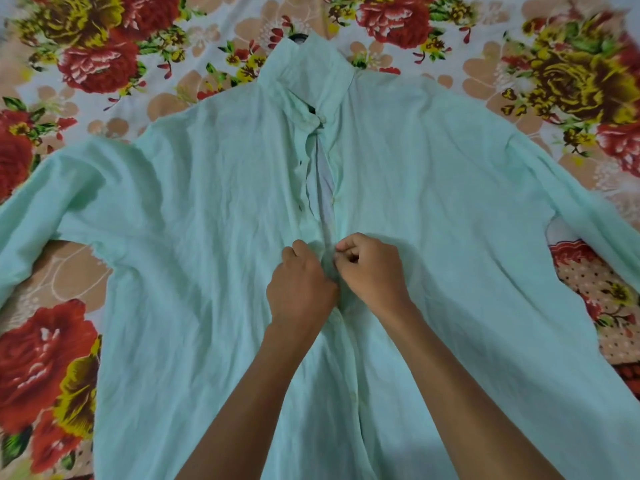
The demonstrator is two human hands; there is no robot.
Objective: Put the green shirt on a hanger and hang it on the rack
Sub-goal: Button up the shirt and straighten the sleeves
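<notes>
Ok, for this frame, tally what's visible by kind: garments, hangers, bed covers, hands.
Garments: 1, the green shirt, spread flat.
Hangers: 1, a dark bit of the hanger showing above the collar.
Bed covers: 1, the floral bedsheet.
Hands: 2, left hand and right hand, both pinching the shirt's front opening.
Total: 5

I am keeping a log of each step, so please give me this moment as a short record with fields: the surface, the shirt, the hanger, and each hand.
surface: floral bedsheet
garment: green shirt, spread flat, front up, sleeves out to both sides
placket: top button at the collar closed; gap open below it, down to the hands
hanger: dark part shows at the collar; the rest is hidden
left hand: pinches the left placket edge
right hand: pinches the right placket edge, beside the left hand
rack: not in view
</notes>
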